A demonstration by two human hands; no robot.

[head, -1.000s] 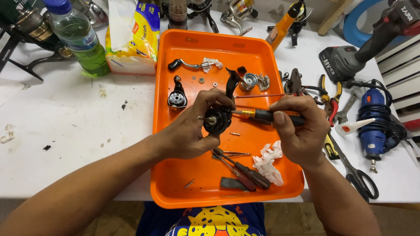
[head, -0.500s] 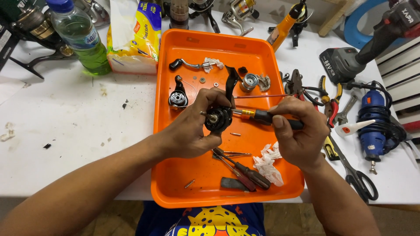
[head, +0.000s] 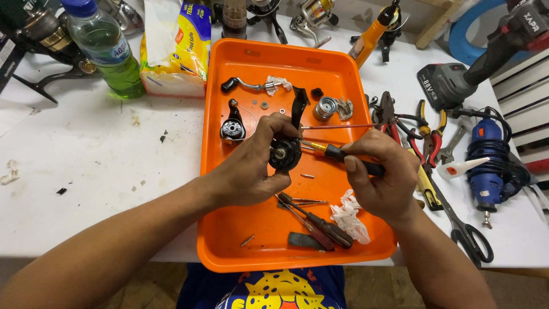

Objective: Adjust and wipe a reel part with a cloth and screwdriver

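Reel body (head: 285, 154), black, small and rigid, likely greasy, sits clamped in our left hand (head: 249, 169) above the orange tray (head: 229, 240); right hand (head: 380, 177) grips the screwdriver (head: 337, 153); best held around its casing.

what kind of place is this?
Probably a hobby or repair workbench for fishing reels: an orange tray of small reel parts, spinning reels along the back, and pliers beside a cordless drill.

Glossy orange plastic tray (head: 240, 240), matt black reel body (head: 284, 154)
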